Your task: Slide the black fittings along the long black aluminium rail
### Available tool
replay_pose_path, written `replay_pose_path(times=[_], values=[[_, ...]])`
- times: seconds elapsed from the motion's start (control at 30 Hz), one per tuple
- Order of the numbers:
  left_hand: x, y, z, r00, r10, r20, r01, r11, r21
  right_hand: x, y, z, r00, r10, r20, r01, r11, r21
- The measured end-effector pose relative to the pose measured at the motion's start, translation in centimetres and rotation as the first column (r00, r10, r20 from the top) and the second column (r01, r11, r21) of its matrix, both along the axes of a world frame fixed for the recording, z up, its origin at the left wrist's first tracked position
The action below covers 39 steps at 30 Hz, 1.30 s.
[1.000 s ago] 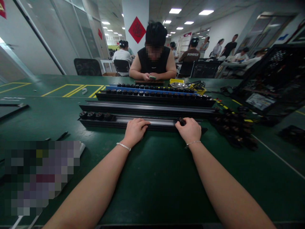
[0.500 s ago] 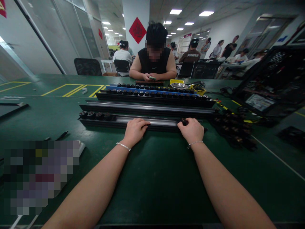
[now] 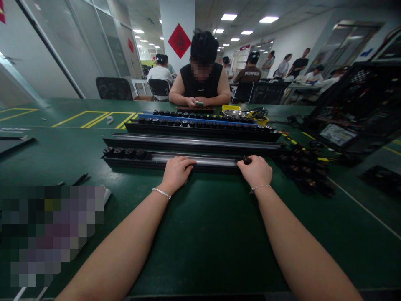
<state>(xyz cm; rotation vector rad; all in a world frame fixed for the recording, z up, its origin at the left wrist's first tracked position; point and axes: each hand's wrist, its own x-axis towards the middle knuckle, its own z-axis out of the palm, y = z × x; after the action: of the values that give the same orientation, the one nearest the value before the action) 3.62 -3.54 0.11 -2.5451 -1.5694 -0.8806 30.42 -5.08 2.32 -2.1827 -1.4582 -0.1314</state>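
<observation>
Across the green table lies a long black rail (image 3: 216, 164) with a shiny inner channel. Several round black parts (image 3: 125, 153) sit in its left end. My left hand (image 3: 177, 172) grips the rail near its middle, thumb and fingers over the front edge. Toward the right end, my right hand (image 3: 257, 170) is closed round a small dark part (image 3: 247, 159) at the channel. Behind lies a second rail (image 3: 194, 142) with a bare channel. Farther back, a third rail (image 3: 200, 128) stands beside a row of round parts.
A pile of dark parts (image 3: 307, 169) lies right of the rails. Beyond it stands a black open-framed case (image 3: 354, 108). A person (image 3: 200, 79) sits opposite, holding a phone. A yellow tray (image 3: 231, 108) and cables are at the back; a pixelated object lies front left.
My right hand has shifted slightly right along the rail with the small dark part. My left hand stays at the same spot on the rail. The view has moved slightly.
</observation>
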Motion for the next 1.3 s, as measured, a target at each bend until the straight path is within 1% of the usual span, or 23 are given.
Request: replay_pose_path(times=[0.43,0.83,1.1,1.3], values=[[0.0,0.1,-0.1,1.0,0.002,0.011,-0.003,1.0,0.009,1.1,-0.2,0.7,0.998,-0.056,0.017,0.057,0.995,-0.076],[-0.1,0.1,-0.1,1.0,0.002,0.008,-0.002,1.0,0.005,2.4,-0.3,0.7,0.995,-0.096,0.003,0.096,0.993,-0.073],[0.0,0.1,-0.2,1.0,0.006,-0.002,-0.006,1.0,0.013,2.7,-0.3,0.7,0.993,-0.117,-0.005,0.116,0.988,-0.102],[-0.1,0.2,-0.3,1.0,0.004,0.004,-0.004,1.0,0.011,2.8,-0.4,0.8,0.993,-0.119,-0.015,0.117,0.99,-0.081]])
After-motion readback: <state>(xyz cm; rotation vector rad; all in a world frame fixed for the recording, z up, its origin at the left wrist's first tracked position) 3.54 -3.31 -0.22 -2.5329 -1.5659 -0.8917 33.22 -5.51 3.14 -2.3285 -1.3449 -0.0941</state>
